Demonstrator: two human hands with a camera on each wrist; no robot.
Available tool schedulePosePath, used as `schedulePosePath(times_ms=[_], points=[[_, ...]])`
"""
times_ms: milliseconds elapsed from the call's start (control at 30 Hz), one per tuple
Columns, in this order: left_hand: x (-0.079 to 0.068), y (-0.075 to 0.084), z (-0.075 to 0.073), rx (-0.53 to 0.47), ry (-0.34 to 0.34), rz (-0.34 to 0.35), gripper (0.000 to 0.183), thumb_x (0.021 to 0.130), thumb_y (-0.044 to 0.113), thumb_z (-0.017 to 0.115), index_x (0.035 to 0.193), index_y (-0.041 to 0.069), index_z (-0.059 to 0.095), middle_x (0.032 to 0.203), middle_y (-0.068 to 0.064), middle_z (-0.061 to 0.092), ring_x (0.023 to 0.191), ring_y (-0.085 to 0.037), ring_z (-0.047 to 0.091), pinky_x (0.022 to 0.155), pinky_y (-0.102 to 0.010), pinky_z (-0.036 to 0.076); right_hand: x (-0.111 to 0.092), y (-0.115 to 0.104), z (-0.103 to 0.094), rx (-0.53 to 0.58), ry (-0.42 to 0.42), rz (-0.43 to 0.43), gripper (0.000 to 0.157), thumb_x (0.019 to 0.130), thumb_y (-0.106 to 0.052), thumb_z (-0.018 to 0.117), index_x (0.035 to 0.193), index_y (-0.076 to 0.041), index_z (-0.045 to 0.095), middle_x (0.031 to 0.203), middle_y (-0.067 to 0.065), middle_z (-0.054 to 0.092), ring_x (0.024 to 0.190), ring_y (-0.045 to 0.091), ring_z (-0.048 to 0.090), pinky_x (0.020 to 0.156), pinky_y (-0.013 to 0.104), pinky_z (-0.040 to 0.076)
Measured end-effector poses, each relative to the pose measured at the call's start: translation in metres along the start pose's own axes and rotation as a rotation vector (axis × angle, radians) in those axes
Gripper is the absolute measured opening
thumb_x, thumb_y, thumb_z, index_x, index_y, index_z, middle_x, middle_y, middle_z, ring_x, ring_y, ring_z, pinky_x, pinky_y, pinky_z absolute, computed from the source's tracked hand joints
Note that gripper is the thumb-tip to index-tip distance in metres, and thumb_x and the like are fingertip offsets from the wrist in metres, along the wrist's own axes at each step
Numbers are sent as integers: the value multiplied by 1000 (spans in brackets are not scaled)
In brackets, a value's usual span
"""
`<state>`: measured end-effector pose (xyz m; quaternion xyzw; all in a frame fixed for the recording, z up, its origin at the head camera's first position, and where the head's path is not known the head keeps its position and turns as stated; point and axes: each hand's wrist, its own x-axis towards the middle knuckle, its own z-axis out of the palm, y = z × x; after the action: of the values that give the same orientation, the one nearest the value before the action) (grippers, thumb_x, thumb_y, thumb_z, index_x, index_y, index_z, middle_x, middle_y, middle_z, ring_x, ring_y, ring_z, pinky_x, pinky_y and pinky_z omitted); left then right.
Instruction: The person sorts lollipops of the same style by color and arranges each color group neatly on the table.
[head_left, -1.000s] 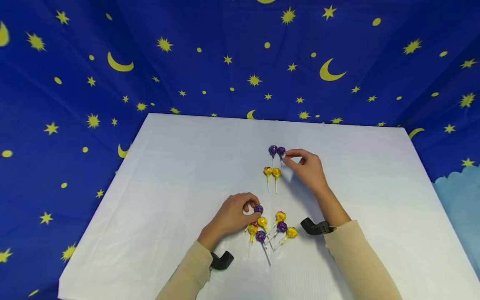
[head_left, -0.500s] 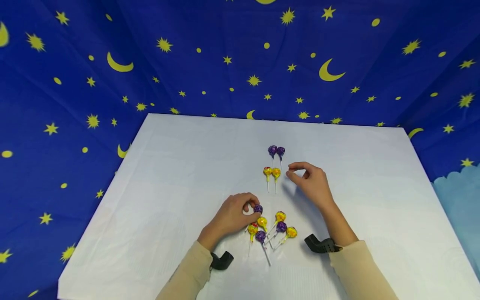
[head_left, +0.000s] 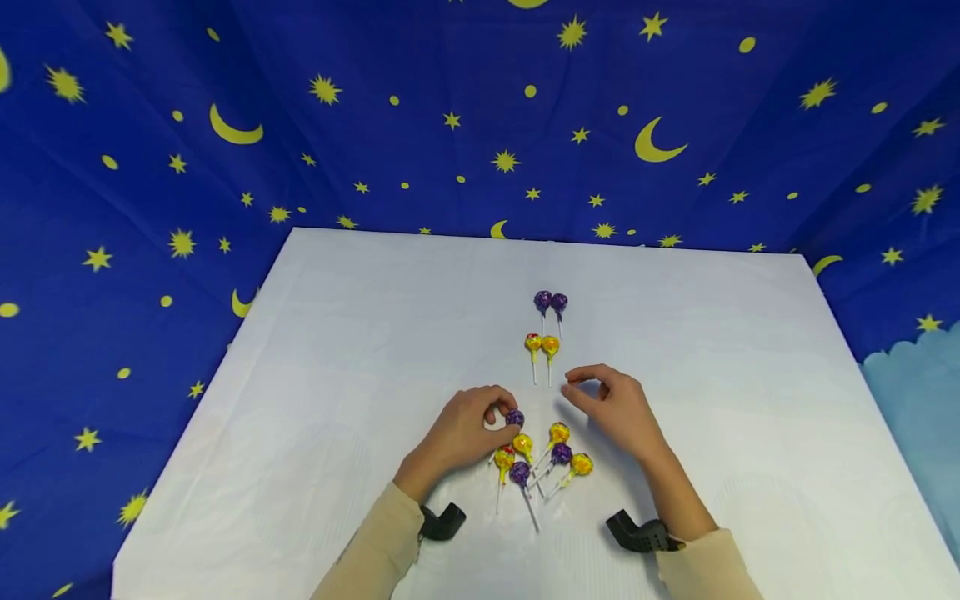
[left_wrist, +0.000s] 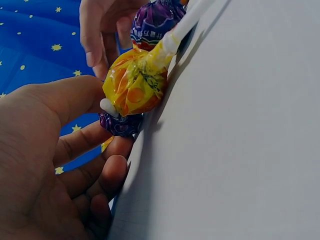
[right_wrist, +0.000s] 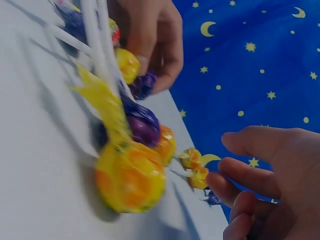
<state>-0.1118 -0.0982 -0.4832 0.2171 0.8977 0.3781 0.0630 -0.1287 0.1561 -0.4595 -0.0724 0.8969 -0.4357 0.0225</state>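
Two beige sleeves, left (head_left: 375, 542) and right (head_left: 708, 567), come in closest, each hand with a black wrist mount behind it, left (head_left: 444, 522) and right (head_left: 637, 533). Loose cluster next, between the hands: near purple lollipop (head_left: 520, 473) on the near side of the left fingertips, stick pointing back toward the wearer; red-and-yellow lollipop (head_left: 504, 459) just nearer than the left thumb; outer yellow lollipop (head_left: 582, 464) and middle purple lollipop (head_left: 561, 454) nearer than the right fingertips, sticks crossing others; inner yellow lollipop (head_left: 522, 445) right by the left thumb, contact unclear; upper yellow lollipop (head_left: 558, 433) between both hands.

Left hand (head_left: 468, 425): thumb and fingertips nearly together, pinching the held purple lollipop (head_left: 514, 418) by its ball, at the far edge of the cluster. Right hand (head_left: 618, 408): thumb and forefinger parted by a gap, other fingers loosely bent, nothing in it; it hovers just beyond the cluster.

Past the right fingertips, a bit to their left: red-topped yellow lollipop (head_left: 533, 342) and plain yellow lollipop (head_left: 551, 344), side by side. Farther off, left far purple lollipop (head_left: 543, 301) and right far purple lollipop (head_left: 559, 302), also paired. All on white table (head_left: 225, 467); blue star-and-moon backdrop (head_left: 420, 133) beyond.
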Motion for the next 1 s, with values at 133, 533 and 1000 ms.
schedulePosePath(times_ms=[133,533,1000], points=[[2,0,-1,2,3,7,21,86,34,72,103,26,64,87,11,59,69,-6,49,68,-29,40,-10,-2,3,-10,-17,15,30,86,-41,71,106,-18,71,89,-5,66,52,16,45,48,31,38],[0,-1,2,0,14,10,21,86,36,71,103,26,63,87,12,59,68,-5,48,67,-28,40,-32,0,18,-66,-59,42,28,78,-42,79,99,-25,70,95,-8,65,61,14,47,58,32,39],[1,0,6,-29,59,-24,21,83,36,74,98,26,63,83,11,59,67,-6,49,64,-27,40,-37,4,22,-105,-91,60,24,76,-31,80,96,-26,67,84,-13,59,57,10,46,54,30,37]])
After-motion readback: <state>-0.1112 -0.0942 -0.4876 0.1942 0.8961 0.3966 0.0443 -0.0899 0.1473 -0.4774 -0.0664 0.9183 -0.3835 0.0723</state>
